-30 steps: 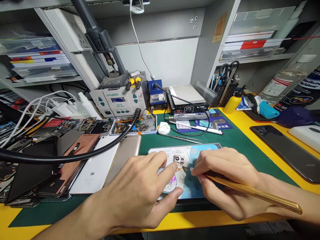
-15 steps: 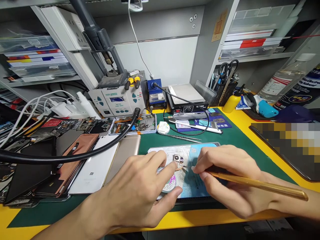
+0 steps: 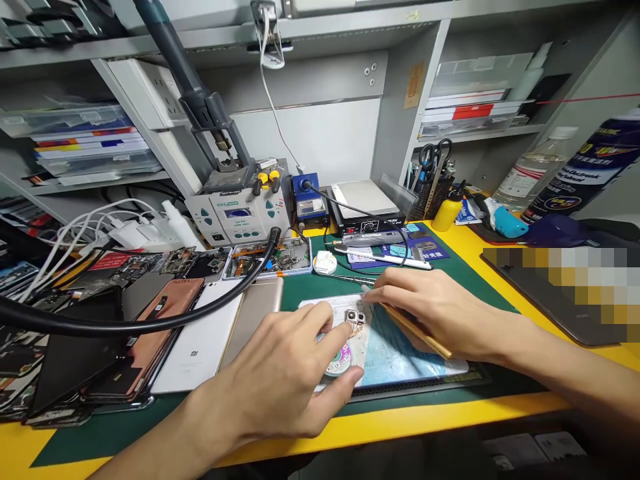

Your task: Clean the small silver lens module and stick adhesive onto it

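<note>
My left hand [image 3: 290,367] curls round a small round reel of desoldering braid [image 3: 340,361], thumb at its lower right edge. Its index fingertip touches or nearly touches a small dual-lens phone camera module [image 3: 355,316]. The reel and module rest on a pale and blue work pad [image 3: 400,350]. My right hand [image 3: 425,303] is closed around slim gold tweezers [image 3: 420,333], whose rear end points down and right. Its fingertips reach the pad's far edge, close to the metal tweezers [image 3: 353,279] lying there; the gold tweezers' tips are hidden.
Stacked phones, including a white one [image 3: 200,343], lie left, crossed by a thick black hose [image 3: 165,319]. Behind stand a parts tray [image 3: 300,268], a hot-air station [image 3: 237,217] and a hot plate [image 3: 370,207]. A dark phone [image 3: 540,293] lies right.
My right hand has moved away from the camera module, up and left to the pad's far edge, still with the gold tweezers. My left hand stays on the reel. The view has shifted.
</note>
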`<state>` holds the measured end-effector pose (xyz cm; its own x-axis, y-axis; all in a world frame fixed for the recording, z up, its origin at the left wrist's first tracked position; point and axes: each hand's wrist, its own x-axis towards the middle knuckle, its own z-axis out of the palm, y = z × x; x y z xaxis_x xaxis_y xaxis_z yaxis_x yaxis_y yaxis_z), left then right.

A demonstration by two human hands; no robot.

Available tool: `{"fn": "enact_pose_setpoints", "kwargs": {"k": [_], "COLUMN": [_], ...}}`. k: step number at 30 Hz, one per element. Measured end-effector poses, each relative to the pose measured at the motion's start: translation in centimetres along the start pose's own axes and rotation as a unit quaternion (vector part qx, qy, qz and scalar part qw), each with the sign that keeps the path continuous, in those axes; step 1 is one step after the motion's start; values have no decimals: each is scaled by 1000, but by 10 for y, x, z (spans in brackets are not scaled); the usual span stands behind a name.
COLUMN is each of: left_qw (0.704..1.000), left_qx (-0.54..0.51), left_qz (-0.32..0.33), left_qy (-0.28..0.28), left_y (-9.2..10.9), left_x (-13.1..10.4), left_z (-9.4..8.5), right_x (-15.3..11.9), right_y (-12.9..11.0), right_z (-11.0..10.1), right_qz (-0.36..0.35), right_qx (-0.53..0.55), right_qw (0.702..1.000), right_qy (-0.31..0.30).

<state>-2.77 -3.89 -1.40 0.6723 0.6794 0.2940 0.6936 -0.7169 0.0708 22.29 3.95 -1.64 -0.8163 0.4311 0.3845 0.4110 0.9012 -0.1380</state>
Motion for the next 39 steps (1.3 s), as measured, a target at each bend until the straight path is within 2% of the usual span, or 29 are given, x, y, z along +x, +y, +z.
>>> {"fn": "enact_pose_setpoints", "kwargs": {"k": [6,10,13,15,17,20,22,25,28,33,36,39], "left_qw": [1000,1000,1000,1000,1000,1000,1000,1000,1000,1000,1000,1000], "left_qx": [-8,-15,-8,-6,-7,-11,-11,-6,-9,-12,1,7], "left_qz": [-2,-8,-13,-10,-7,-9,-9,-9,-12,-8,-4,0], "left_qy": [4,-6,-9,-5,1,5,8,10,7,6,15,17], "left_y": [-1,-1,-2,-2,-2,-1,-1,-1,-2,-2,-1,-1], "left_x": [0,-1,-2,-2,-2,-2,-2,-2,-2,-2,-1,-2], "left_z": [2,2,2,1,0,-1,-1,0,-1,-3,-4,-5], "right_x": [1,8,12,6,-12,-58,-91,-127,-138,-129,-128,-133], "right_y": [-3,-6,-7,-3,7,29,44,58,65,72,71,65], "right_z": [2,3,-8,-23,-42,-64,-70,-68,-65,-69,-71,-73], "right_qz": [35,63,140,198,286,435,507,567,598,628,627,601], "right_qx": [-35,1,61,53,16,-76,-112,-125,-125,-116,-95,-47], "right_qw": [998,998,988,979,958,897,854,810,787,768,773,797], "right_qy": [-27,-23,-18,-5,17,22,-22,-82,-88,-54,-24,21]}}
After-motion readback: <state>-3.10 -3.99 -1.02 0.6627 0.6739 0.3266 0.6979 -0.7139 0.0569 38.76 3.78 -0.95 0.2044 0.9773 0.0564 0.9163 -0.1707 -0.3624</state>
